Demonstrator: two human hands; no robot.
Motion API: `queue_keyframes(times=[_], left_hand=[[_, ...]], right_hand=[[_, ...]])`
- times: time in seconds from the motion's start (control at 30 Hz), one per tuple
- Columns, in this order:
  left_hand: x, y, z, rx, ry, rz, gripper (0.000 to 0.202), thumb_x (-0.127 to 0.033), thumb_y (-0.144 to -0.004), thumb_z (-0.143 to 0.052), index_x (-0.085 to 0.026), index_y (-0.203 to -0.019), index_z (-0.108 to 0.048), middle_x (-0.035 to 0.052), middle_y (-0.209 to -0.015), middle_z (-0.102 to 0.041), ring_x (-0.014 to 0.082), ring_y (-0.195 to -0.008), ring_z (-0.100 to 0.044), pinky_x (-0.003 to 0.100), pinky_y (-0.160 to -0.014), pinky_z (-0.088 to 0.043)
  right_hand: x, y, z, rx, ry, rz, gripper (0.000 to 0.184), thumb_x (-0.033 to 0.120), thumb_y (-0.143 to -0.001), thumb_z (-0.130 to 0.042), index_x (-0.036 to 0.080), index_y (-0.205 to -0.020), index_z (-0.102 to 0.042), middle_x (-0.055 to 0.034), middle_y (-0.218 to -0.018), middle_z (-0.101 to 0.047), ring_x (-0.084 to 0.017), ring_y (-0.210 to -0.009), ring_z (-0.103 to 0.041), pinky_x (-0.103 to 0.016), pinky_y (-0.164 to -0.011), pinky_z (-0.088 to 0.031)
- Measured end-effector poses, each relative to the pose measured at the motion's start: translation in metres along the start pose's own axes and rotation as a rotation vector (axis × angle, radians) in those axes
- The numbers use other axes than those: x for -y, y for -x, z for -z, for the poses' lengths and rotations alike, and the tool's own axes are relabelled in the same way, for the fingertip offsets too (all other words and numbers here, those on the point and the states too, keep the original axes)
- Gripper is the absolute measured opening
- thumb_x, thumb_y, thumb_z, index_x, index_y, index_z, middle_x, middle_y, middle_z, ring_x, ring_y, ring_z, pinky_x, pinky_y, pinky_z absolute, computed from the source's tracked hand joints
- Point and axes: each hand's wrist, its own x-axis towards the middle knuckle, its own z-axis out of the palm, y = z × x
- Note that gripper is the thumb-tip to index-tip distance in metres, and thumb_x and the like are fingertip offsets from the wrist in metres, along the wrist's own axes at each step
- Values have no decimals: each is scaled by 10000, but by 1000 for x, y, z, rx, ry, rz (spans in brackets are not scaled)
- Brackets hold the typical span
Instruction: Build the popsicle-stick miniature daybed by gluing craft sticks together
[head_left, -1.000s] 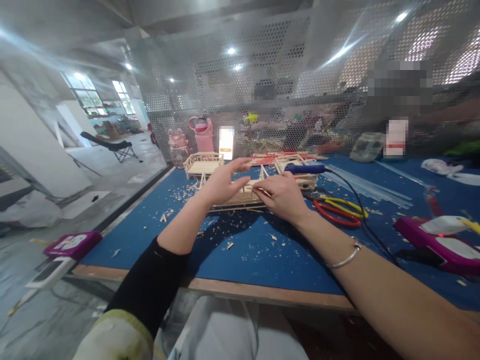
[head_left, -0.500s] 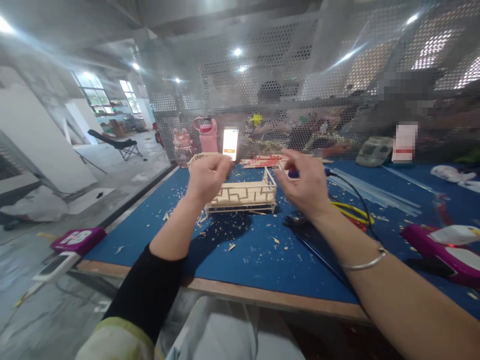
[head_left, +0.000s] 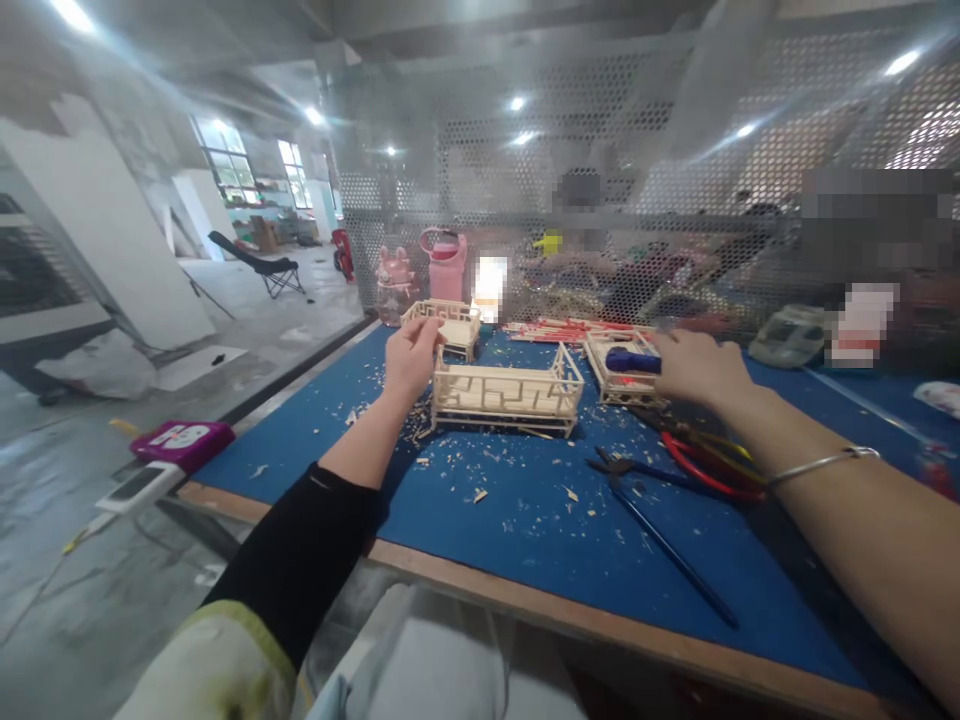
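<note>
My left hand [head_left: 411, 362] is closed, thumb and fingertips pinched at the top left corner of a small bench [head_left: 506, 395] made of thin pale wooden sticks. The bench stands upright, with a lattice back and a raised right end. My right hand [head_left: 701, 365] is at the right end of a blue tool handle [head_left: 632, 361]; its fingers are blurred, and whether they grip the handle is unclear. The handle lies across a second small wooden piece [head_left: 611, 385]. A third lattice piece [head_left: 454, 330] stands behind my left hand.
Pliers [head_left: 619, 467] and red-handled cutters [head_left: 701, 465] lie at the right front. Behind are red-tipped sticks [head_left: 559, 330], a bright phone screen [head_left: 490, 288] and a pink bottle [head_left: 448, 270]. Wood chips litter the blue table [head_left: 480, 535]. A purple device [head_left: 182, 445] sits at the left edge.
My right hand has moved right, away from the bench toward the blue handle. My left hand has shifted from above the bench to its left corner. The view has turned slightly left.
</note>
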Motion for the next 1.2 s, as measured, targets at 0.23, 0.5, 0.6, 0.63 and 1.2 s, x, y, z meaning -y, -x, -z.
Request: queue_keyframes(times=[0.23, 0.5, 0.6, 0.63, 1.2], left_hand=[[-11, 12, 0, 181, -3, -43, 292, -423, -763, -517, -159, -752, -640, 15, -593, -636, 124, -607, -586, 253, -675, -465], [-17, 22, -2, 246, -153, -115, 285, -380, -794, -462, -167, -706, -630, 7, -578, -637, 132, -600, -580, 245, -645, -447], [-16, 22, -2, 246, -170, -117, 287, -374, -798, -455, -167, -699, -627, 6, -580, -636, 132, -601, -579, 243, -643, -445], [-16, 22, -1, 247, -176, -117, 288, -375, -798, -456, -166, -699, -628, 5, -581, -636, 132, -601, -579, 244, -642, -443], [-13, 20, -2, 255, -184, -147, 300, -387, -792, -464, -159, -700, -634, 8, -582, -631, 134, -609, -572, 243, -652, -435]], right_hand=[[21, -12, 8, 303, 43, -64, 324, 144, -497, -649, 202, -814, -678, -92, -661, -623, -234, -612, -557, -344, -581, -361], [13, -1, 25, 192, -325, -174, 417, 20, -462, -547, 218, -826, -585, -69, -734, -631, -175, -570, -532, -315, -539, -378], [11, 8, 28, 113, -672, -329, 456, 15, -450, -546, 221, -855, -504, -94, -868, -616, -180, -649, -540, -324, -584, -406], [11, 11, 29, 76, -715, -352, 452, 20, -451, -560, 226, -846, -489, -86, -865, -602, -176, -658, -531, -326, -596, -408], [96, 107, 77, 142, -1239, -296, 348, 366, -471, -740, 215, -763, -626, -12, -753, -621, -129, -597, -524, -282, -560, -435]])
